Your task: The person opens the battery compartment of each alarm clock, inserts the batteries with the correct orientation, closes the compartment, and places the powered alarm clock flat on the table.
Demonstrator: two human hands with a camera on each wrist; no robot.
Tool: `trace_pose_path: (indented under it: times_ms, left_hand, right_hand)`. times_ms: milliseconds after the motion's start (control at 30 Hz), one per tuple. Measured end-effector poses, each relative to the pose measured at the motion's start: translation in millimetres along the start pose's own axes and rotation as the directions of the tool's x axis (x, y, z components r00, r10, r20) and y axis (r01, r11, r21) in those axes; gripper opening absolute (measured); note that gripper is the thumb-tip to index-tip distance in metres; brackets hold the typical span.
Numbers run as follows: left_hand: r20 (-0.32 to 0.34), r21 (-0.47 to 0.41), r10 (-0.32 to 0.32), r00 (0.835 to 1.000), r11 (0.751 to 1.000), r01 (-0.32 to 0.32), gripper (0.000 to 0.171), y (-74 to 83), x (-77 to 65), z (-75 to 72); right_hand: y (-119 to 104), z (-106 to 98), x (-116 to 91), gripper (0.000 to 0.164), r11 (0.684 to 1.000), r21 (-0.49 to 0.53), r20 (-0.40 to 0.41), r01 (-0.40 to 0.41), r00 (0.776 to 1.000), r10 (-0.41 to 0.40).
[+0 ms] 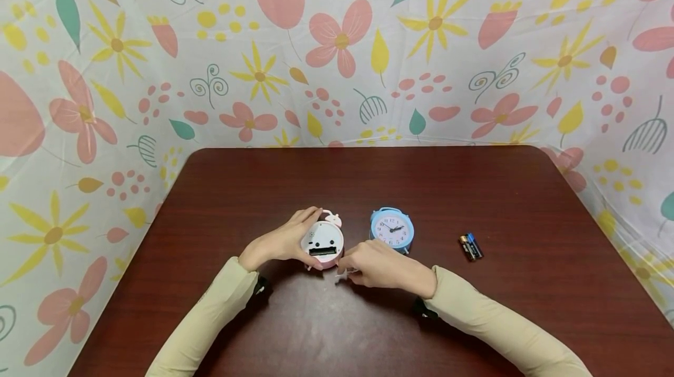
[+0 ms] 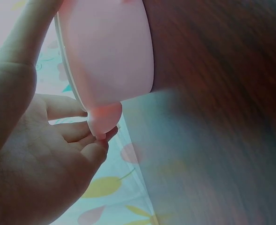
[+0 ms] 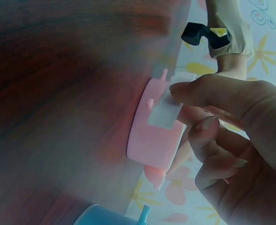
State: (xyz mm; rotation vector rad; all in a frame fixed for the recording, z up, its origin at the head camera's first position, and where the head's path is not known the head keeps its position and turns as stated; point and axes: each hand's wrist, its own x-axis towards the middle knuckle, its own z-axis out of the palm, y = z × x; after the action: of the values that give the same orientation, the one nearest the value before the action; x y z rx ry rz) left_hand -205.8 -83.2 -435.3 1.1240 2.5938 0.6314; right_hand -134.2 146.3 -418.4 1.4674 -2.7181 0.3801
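A pink alarm clock (image 1: 330,233) lies face down on the table, its white back up and its battery slot (image 1: 323,251) uncovered and dark inside. My left hand (image 1: 284,241) grips it from the left, thumb at the near edge and fingers by the bells at the far end. Just right of the clock, my right hand (image 1: 376,264) pinches a small flat white plastic piece (image 3: 168,110), which looks like the battery cover, between thumb and forefinger. In the right wrist view this piece overlaps the clock's pink side.
A blue alarm clock (image 1: 392,229), dial up, sits just beyond my right hand. Two batteries (image 1: 470,246) lie side by side farther right on the dark wooden table (image 1: 368,178). Behind the table hangs a flowered cloth (image 1: 337,96).
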Motion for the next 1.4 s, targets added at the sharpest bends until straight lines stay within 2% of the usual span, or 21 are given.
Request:
trace_pose_path:
  times_ms: [167,600,1400]
  left_hand:
    - [-0.007,0.017,0.016,1.0,1.0,-0.016,0.117,-0.3,0.4,0.5]
    - [0.006,0.02,0.002,1.0,1.0,-0.002,0.117,-1.1,0.4,0.4]
    - [0.022,0.002,-0.008,1.0,1.0,0.008,0.118,0.7,-0.5,0.1]
  right_hand:
    - [0.6,2.1,-0.7,0.015,0.999,-0.03,0.013,-0.022,1.0,0.022]
    - [2.4,8.0,-2.3,0.015,0.994,-0.1,0.038,-0.039,0.998,0.043]
    - [-0.2,10.3,-0.9,0.018,0.993,-0.012,0.123,-0.114,0.986,0.115]
